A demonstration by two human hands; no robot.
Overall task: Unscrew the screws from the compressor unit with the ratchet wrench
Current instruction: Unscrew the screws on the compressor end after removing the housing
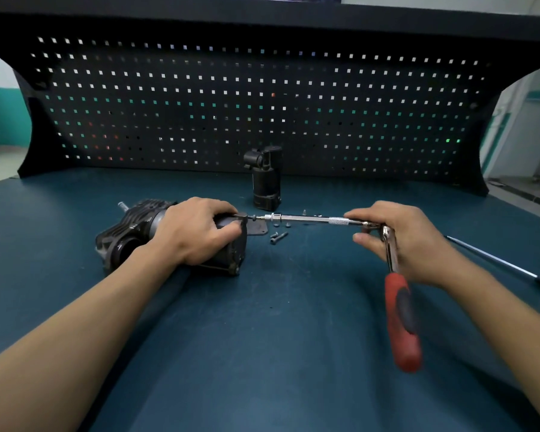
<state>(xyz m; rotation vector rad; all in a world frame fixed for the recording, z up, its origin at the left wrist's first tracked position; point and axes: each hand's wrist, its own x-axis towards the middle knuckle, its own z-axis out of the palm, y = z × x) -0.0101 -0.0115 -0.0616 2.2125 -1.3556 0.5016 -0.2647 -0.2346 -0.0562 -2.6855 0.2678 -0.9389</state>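
Note:
A dark finned compressor unit [128, 232] lies on its side on the blue bench, left of centre. My left hand [194, 232] grips its right end from above. A ratchet wrench with a red and black handle [401, 319] hangs toward me; its long silver extension bar [306, 218] runs left to a screw [253, 217] at the unit's right face. My right hand [399, 238] holds the wrench at its head, fingers pinching the knurled end of the bar. Several loose screws [278, 237] lie on the bench below the bar.
A second black cylindrical part [266, 182] stands upright behind the bar, near the pegboard [262, 104]. A small flat plate [258, 229] lies by the unit's right face. A long screwdriver with a yellow handle [508, 266] lies at the right edge.

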